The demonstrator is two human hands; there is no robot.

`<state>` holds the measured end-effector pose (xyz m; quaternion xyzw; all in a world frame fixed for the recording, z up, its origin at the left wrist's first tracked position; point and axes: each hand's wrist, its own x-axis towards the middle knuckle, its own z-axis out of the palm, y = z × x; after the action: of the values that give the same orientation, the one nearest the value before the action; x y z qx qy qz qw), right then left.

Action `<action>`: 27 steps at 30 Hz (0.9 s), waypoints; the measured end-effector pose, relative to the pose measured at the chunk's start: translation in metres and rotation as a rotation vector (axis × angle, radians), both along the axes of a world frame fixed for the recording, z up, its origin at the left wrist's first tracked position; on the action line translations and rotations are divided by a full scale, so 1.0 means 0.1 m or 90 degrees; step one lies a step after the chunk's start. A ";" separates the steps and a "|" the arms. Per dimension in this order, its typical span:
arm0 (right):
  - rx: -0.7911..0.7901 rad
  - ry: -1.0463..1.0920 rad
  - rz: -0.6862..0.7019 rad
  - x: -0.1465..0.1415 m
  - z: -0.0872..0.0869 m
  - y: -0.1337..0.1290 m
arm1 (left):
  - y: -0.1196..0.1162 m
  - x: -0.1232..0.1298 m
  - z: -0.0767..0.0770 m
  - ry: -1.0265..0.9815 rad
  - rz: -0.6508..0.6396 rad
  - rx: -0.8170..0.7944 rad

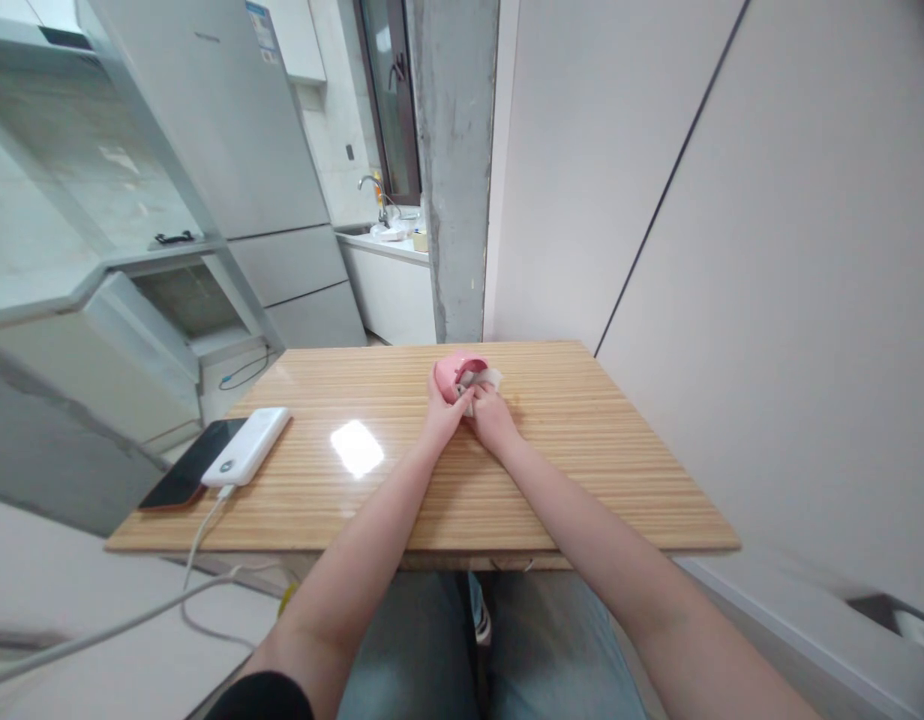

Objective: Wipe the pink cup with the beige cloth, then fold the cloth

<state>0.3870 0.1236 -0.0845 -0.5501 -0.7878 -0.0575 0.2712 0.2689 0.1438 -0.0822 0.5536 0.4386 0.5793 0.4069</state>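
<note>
A pink cup-like object [448, 374] is tilted over the far middle of the wooden table [582, 440], its opening turned to the right and toward me. My left hand [441, 408] grips it from the left side. A white cloth or tissue [493, 377] is bunched at the opening, partly inside. My right hand [492, 415] holds the cloth with its fingers closed at the rim. The fingertips of my right hand are partly hidden by the cloth.
At the table's left lie a dark phone [188, 468] and a white power bank [248, 447] with a cable [199, 535] running off the front edge. A wall panel [769, 250] borders the right side. Beyond the table stand a fridge [222, 120] and a sink counter [391, 285].
</note>
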 end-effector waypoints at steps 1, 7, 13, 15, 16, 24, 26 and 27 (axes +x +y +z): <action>0.006 0.009 0.008 0.00 -0.01 0.01 | 0.00 0.01 0.00 -0.005 0.001 0.004; 0.029 0.010 0.036 -0.02 0.01 0.03 | -0.01 -0.02 0.06 -0.013 0.026 0.013; 0.038 -0.017 0.064 0.04 0.05 0.04 | 0.02 -0.09 0.11 0.000 0.006 0.001; 0.038 -0.040 0.071 0.04 0.07 0.03 | 0.04 -0.17 0.15 0.028 0.009 0.011; 0.039 -0.053 0.070 0.04 0.09 0.03 | 0.04 -0.21 0.17 0.053 0.013 0.027; 0.022 -0.070 0.019 0.00 0.08 -0.02 | 0.02 -0.15 0.15 0.047 0.029 0.028; 0.022 -0.060 0.027 0.00 0.06 -0.02 | 0.02 -0.06 0.10 -0.008 0.043 -0.023; 0.020 -0.058 0.035 0.00 0.06 -0.02 | 0.03 -0.03 0.09 -0.027 0.049 -0.036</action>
<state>0.3866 0.1218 -0.0785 -0.5205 -0.8132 -0.0876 0.2454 0.2657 0.1465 -0.0732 0.5122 0.4669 0.5938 0.4087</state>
